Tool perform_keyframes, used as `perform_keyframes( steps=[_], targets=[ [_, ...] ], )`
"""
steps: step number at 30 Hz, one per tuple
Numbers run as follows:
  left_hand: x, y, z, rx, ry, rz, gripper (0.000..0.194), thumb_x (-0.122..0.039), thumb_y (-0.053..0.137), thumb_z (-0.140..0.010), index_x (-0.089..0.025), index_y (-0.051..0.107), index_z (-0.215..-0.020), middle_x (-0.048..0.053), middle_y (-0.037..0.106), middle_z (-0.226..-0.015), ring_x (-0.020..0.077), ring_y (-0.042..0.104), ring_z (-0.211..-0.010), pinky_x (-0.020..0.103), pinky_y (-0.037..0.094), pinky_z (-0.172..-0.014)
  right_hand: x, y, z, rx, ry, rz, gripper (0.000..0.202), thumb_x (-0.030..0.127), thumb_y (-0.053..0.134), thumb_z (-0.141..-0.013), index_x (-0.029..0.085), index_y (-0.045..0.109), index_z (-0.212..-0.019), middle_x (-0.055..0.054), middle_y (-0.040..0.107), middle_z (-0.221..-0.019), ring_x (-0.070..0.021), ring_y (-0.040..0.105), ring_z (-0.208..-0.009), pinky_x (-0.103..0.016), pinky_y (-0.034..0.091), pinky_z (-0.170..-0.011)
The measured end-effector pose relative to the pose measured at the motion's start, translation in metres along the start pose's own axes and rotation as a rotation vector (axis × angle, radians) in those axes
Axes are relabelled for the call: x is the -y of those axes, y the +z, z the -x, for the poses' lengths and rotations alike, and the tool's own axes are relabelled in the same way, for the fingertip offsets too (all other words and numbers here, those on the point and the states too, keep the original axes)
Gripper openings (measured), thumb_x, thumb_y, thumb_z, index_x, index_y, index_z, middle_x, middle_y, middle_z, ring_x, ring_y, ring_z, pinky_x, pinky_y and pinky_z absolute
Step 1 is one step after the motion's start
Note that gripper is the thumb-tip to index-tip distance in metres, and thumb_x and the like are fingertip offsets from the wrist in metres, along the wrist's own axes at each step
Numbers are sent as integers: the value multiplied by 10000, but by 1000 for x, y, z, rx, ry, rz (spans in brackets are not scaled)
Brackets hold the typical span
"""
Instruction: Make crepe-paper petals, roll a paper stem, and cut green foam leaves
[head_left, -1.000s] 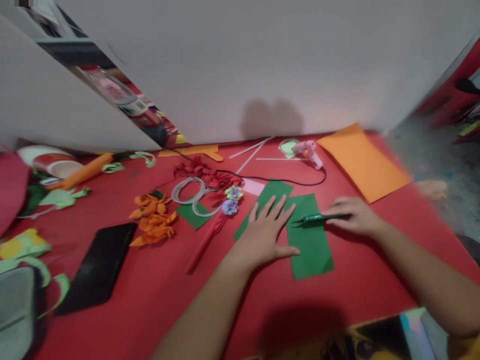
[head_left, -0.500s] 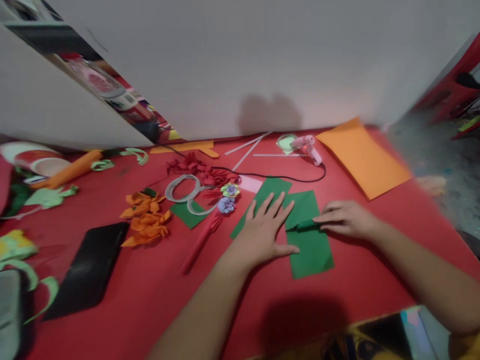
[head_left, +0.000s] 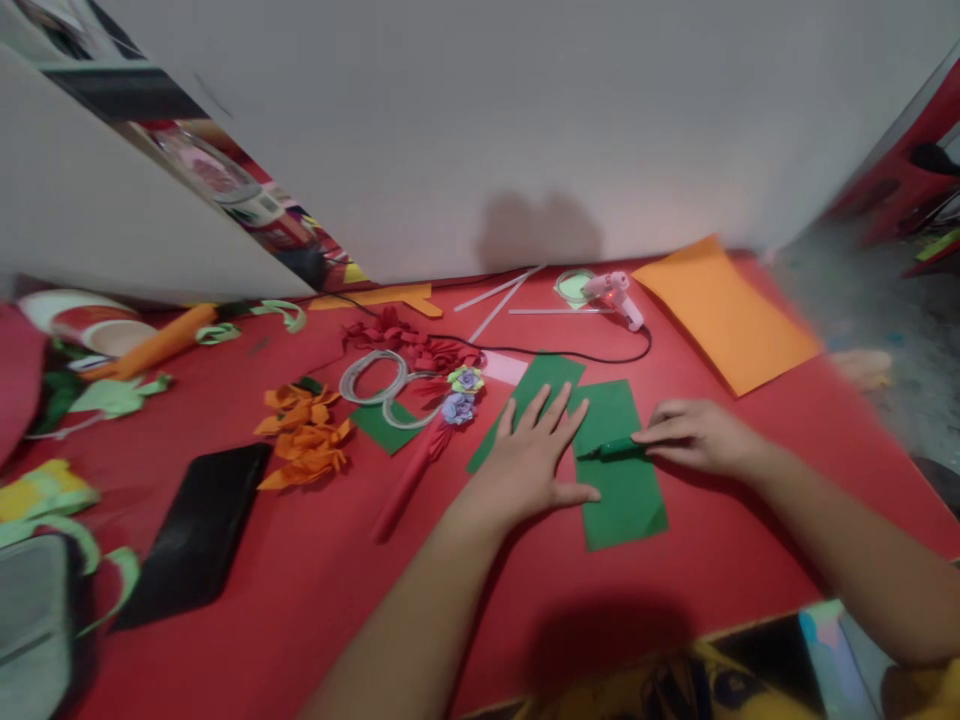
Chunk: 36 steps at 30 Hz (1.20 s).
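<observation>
Two pieces of green paper lie side by side on the red table, an angled one [head_left: 556, 372] on the left and an upright rectangular one [head_left: 626, 510] on the right. My left hand [head_left: 529, 460] rests flat across them with its fingers spread and holds nothing. Between the thumb and fingers of my right hand [head_left: 694, 437] is a green pen [head_left: 619, 447]. The pen's dark tip points left, over the left edge of the right-hand paper. Whether the tip touches the paper is too small to tell.
A pink glue gun [head_left: 624, 300] and orange paper [head_left: 731, 315] are behind my hands. Left of them lie a red stem with purple flowers [head_left: 458, 407], white wire coils [head_left: 371, 378], orange paper flowers [head_left: 307, 440] and a black flat object [head_left: 199, 530].
The camera view has shifted slightly, so the objects on the left appear a little farther right. Both hands keep almost the same pose, with the pen still held over the green paper.
</observation>
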<state>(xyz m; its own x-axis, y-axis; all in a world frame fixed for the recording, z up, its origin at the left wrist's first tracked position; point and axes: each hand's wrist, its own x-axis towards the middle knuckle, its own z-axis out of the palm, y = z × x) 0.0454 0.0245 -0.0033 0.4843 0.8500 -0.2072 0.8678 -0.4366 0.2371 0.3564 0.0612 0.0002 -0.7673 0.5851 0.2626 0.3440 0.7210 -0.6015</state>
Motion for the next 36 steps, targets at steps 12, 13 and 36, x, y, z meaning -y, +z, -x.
perform_keyframes(
  steps=[12,13,36],
  targets=[
    [1,2,0,-17,7,8,1213,-885,653,-801,-316,164,-1754,91,57,-1835,446,67,-1680,729,71,-1305,2,-14,8,-9,69,-26,254,313,702,-1033,279,825,-1253,-67,752,-927,-165,720,-791,-263,555,-716],
    [1,2,0,-19,7,10,1209,-882,653,-804,-318,163,-1754,91,59,-1834,443,67,-1681,728,71,-1305,2,-15,8,-9,77,-29,255,318,701,-1035,281,824,-1255,-65,752,-925,-163,719,-791,-261,554,-718],
    [2,1,0,-11,8,4,1201,-879,656,-803,-314,184,-1752,97,70,-1832,444,65,-1681,727,69,-1306,-2,-48,30,15,258,-140,238,341,724,-998,276,854,-1187,-75,774,-951,-171,741,-784,-281,576,-708]
  ],
)
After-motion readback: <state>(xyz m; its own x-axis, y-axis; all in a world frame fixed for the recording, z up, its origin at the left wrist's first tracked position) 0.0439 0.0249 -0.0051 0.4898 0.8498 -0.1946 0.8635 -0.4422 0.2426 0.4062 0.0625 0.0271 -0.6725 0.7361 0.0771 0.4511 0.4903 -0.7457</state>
